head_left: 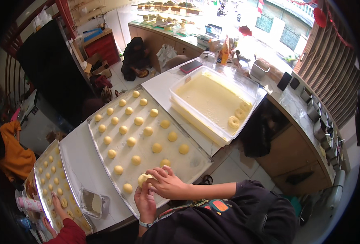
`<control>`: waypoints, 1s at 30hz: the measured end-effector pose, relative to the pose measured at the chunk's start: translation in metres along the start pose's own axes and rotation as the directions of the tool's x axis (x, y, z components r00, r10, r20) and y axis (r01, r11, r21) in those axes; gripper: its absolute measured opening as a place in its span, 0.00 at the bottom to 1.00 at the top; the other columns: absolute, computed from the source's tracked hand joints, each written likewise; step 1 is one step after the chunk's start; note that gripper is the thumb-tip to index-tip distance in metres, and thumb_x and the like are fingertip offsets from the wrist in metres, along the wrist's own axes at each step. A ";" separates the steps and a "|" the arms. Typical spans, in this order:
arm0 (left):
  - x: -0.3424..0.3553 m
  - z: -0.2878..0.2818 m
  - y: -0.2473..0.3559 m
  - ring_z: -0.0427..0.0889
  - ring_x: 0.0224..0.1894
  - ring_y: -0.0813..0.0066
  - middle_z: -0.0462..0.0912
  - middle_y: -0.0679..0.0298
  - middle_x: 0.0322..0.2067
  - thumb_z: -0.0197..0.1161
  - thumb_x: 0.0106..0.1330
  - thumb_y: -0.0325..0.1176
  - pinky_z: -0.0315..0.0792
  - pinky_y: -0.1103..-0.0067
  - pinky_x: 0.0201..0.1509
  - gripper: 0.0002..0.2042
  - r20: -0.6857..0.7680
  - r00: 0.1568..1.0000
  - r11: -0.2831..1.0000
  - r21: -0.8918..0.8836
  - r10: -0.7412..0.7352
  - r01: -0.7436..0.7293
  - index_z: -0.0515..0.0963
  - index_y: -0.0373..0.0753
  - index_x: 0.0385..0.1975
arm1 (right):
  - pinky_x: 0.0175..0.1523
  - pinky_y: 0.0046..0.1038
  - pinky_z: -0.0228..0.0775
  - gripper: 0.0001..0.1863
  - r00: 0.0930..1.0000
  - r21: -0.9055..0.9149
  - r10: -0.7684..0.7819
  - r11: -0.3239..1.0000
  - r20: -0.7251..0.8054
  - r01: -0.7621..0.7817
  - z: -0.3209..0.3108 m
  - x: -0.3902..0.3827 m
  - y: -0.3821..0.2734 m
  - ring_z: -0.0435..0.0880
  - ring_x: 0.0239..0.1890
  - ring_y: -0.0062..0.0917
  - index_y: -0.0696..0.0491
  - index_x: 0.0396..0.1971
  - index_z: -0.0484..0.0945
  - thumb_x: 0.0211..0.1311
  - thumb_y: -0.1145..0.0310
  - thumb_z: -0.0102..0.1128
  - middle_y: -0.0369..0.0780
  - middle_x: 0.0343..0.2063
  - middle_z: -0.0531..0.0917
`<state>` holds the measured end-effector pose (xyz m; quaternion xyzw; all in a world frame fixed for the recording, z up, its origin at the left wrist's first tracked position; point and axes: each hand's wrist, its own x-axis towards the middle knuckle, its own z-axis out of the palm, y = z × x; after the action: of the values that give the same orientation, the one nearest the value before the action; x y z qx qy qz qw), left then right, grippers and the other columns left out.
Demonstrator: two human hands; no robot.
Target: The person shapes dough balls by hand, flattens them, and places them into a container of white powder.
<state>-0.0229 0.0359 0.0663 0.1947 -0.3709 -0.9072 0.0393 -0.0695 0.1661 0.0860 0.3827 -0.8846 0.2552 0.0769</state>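
Over the near edge of a large metal baking tray [176,152], both my hands hold one pale yellow dough ball [142,179]. My left hand [146,205] supports it from below with thumb and fingertips. My right hand [168,185] closes over its right side with bent fingers, partly hiding it. Rows of round dough balls [131,141] rest on the tray, spaced apart. Beyond, to the right, a clear plastic tub [202,97] coated with pale yellow flour or crumbs holds a few dough rings [233,122] along its right side.
A second tray [45,173] of dough pieces stands at left, with a co-worker's hand [58,205] over it. Between the trays sits a flour-dusted container [93,203]. A phone [191,66] lies behind the tub. Metal tins [313,110] line the right counter. Another person [136,59] crouches at the back.
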 end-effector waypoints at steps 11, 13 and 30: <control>0.030 0.039 -0.024 0.77 0.40 0.78 0.78 0.62 0.39 0.56 0.66 0.33 0.69 0.83 0.47 0.12 0.263 0.965 0.955 0.281 0.021 -0.097 0.73 0.30 0.42 | 0.42 0.27 0.72 0.16 0.953 0.717 0.298 0.651 0.060 -0.248 -0.053 -0.002 0.057 0.80 0.39 0.35 0.56 0.43 0.71 0.57 0.66 0.59 0.44 0.38 0.79; 0.030 0.050 -0.028 0.78 0.41 0.76 0.79 0.60 0.38 0.57 0.65 0.32 0.71 0.82 0.47 0.12 0.277 0.961 0.940 0.330 -0.012 -0.083 0.72 0.28 0.42 | 0.43 0.29 0.72 0.14 0.961 0.661 0.268 0.709 0.073 -0.248 -0.073 0.000 0.066 0.80 0.39 0.36 0.56 0.42 0.72 0.57 0.67 0.59 0.44 0.37 0.79; 0.037 0.087 -0.049 0.80 0.39 0.72 0.80 0.58 0.37 0.60 0.59 0.22 0.74 0.80 0.45 0.11 0.240 0.970 0.989 0.136 0.022 -0.056 0.74 0.30 0.41 | 0.39 0.26 0.74 0.12 0.958 0.640 0.247 0.762 -0.146 -0.099 -0.099 -0.034 0.093 0.81 0.32 0.29 0.56 0.38 0.79 0.52 0.73 0.60 0.41 0.33 0.81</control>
<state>-0.0862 0.1207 0.0768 0.0794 -0.4405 -0.8942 -0.0015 -0.1180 0.2921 0.1232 0.2717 -0.7665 0.5816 0.0196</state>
